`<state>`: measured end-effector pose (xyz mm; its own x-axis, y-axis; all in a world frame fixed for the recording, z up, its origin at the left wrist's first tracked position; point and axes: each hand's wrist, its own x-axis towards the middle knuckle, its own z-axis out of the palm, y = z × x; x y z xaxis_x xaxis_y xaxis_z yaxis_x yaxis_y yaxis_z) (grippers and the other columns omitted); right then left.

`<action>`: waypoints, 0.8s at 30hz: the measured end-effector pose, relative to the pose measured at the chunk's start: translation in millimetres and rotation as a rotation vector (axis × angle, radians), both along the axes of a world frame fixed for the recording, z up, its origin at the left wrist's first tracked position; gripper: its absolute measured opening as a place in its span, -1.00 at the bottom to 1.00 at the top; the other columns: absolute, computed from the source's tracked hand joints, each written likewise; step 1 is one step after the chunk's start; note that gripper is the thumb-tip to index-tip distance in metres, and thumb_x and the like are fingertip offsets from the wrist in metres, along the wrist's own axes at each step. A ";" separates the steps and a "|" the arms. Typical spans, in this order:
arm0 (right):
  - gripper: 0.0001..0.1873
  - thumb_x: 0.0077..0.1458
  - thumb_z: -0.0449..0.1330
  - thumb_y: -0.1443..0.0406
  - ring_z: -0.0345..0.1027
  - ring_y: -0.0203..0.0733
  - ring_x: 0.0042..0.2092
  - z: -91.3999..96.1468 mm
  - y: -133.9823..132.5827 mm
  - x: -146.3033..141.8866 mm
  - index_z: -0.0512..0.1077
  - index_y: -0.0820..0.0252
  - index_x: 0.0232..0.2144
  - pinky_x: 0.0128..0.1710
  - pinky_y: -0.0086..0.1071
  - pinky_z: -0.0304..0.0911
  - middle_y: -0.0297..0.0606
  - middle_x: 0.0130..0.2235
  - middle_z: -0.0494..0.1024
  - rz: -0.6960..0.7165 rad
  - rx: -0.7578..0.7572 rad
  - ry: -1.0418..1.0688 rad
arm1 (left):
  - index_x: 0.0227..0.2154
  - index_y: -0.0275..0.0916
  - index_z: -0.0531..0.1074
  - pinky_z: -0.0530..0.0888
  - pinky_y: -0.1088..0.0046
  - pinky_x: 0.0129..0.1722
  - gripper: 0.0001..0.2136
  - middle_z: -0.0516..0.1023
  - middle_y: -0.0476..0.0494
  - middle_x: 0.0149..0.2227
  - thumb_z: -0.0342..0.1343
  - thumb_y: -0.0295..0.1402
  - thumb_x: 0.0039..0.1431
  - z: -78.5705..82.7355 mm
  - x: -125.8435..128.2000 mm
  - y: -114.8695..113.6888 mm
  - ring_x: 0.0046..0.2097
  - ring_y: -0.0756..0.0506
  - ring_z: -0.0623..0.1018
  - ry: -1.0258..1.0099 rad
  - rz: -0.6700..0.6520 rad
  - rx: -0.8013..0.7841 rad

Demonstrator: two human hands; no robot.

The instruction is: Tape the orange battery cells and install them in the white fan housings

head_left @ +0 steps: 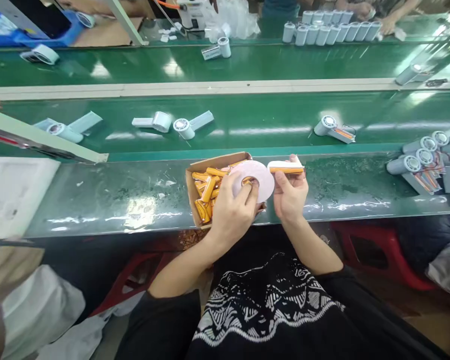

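Observation:
My left hand (pixel 233 207) grips a flat roll of whitish tape (pixel 261 179), with fingers through its core. My right hand (pixel 291 194) pinches an orange cylindrical battery (pixel 288 170) that has a white strip along its upper side. The battery's left end is beside the roll's right edge; I cannot tell whether a piece of tape still joins them. Under and behind my left hand stands an open cardboard box (pixel 190 190) holding several orange batteries (pixel 209 189) with thin wires. The roll and my hand hide the box's right part.
A green conveyor (pixel 247 117) runs behind the bench (pixel 108 195), carrying small fan bodies (pixel 184 128). More fan bodies (pixel 422 157) cluster at the right. A white tray (pixel 18 195) lies at the left, near a slanted metal post (pixel 41 135). Across the line, a person's hand (pixel 388 25) is near grey cylinders (pixel 322 35).

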<state>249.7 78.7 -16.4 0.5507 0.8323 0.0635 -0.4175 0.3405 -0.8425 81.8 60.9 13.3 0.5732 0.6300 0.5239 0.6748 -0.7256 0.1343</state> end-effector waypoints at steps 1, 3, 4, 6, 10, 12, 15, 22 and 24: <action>-0.39 -0.03 0.60 0.17 0.62 -0.12 0.11 3.2 2.3 5.1 0.61 -0.06 0.10 0.20 -0.18 0.60 -0.31 0.11 0.69 0.001 0.000 0.009 | 0.31 -0.38 0.47 0.43 -0.36 0.37 -0.56 0.67 -0.41 0.05 0.24 -0.35 0.45 -0.4 4.2 -2.2 0.31 -0.48 0.50 -0.009 -0.008 0.007; -0.43 -0.04 0.60 0.25 0.62 -0.08 0.12 17.6 14.8 31.4 0.64 -0.04 0.06 0.20 -0.13 0.61 -0.30 0.11 0.69 -0.016 -0.005 -0.009 | 0.31 -0.35 0.48 0.43 -0.32 0.38 -0.58 0.69 -0.35 0.03 0.22 -0.37 0.47 2.7 7.4 -6.9 0.25 -0.41 0.53 -0.008 -0.046 0.030; -0.48 0.00 0.56 0.29 0.61 -0.07 0.15 27.2 25.1 50.8 0.64 -0.04 0.04 0.20 -0.12 0.61 -0.30 0.13 0.68 -0.051 -0.002 -0.025 | 0.31 -0.31 0.48 0.42 -0.29 0.40 -0.60 0.70 -0.30 0.02 0.21 -0.40 0.47 5.6 5.9 -8.3 0.24 -0.37 0.54 -0.001 -0.080 0.041; -0.66 0.19 0.39 0.39 0.60 -0.15 0.18 46.0 48.8 94.0 0.64 -0.02 0.00 0.20 -0.19 0.59 -0.35 0.13 0.66 -0.239 0.043 -0.030 | 0.31 -0.23 0.49 0.42 -0.21 0.43 -0.59 0.71 -0.21 0.03 0.18 -0.48 0.45 11.3 -4.2 -6.4 0.24 -0.31 0.53 0.022 -0.113 0.036; -0.59 0.16 0.25 0.53 0.65 -0.37 -0.01 54.7 66.4 151.9 0.69 -0.11 -0.17 0.01 -0.49 0.56 -0.45 -0.03 0.68 -0.252 0.178 -0.019 | 0.33 -0.24 0.49 0.48 -0.19 0.35 -0.52 0.67 -0.32 0.14 0.24 -0.45 0.37 12.5 -49.8 23.6 0.30 -0.39 0.46 0.084 0.017 -0.119; -0.49 -0.06 0.37 0.52 0.67 -0.32 -0.07 41.3 52.2 157.4 0.69 -0.18 -0.15 -0.14 -0.49 0.58 -0.43 -0.09 0.70 -0.154 0.121 -0.080 | 0.28 -0.23 0.54 0.48 -0.18 0.35 -0.51 0.66 -0.31 0.16 0.34 -0.29 0.32 9.0 -76.6 53.1 0.35 -0.44 0.41 0.106 -0.033 -0.286; -0.36 -0.31 0.49 0.44 0.68 -0.15 -0.09 16.5 26.8 152.8 0.67 -0.25 -0.13 -0.26 -0.36 0.61 -0.37 -0.15 0.71 -0.130 0.003 -0.187 | 0.17 -0.12 0.62 0.46 -0.06 0.38 -0.61 0.67 -0.18 0.17 0.27 -0.10 0.39 4.9 -103.5 115.0 0.34 -0.35 0.45 0.018 -0.023 -0.479; -0.38 -0.29 0.57 0.21 0.66 0.11 0.07 10.8 26.5 163.4 0.59 -0.37 -0.11 -0.04 0.11 0.61 -0.35 -0.13 0.71 -0.236 -0.034 -0.388 | 0.23 -0.27 0.57 0.41 -0.09 0.33 -0.56 0.50 -0.38 0.34 0.04 -0.15 0.49 -5.0 -93.0 270.7 0.32 -0.47 0.47 0.346 0.483 -0.428; -0.38 -0.27 0.59 0.20 0.67 0.13 0.06 12.0 27.4 169.3 0.59 -0.36 -0.09 -0.04 0.15 0.62 -0.30 -0.12 0.71 -0.223 -0.037 -0.424 | 0.22 -0.29 0.58 0.45 -0.12 0.25 -0.56 0.51 -0.46 0.31 0.06 -0.15 0.47 -11.1 -85.3 294.2 0.27 -0.52 0.51 0.519 0.477 -0.478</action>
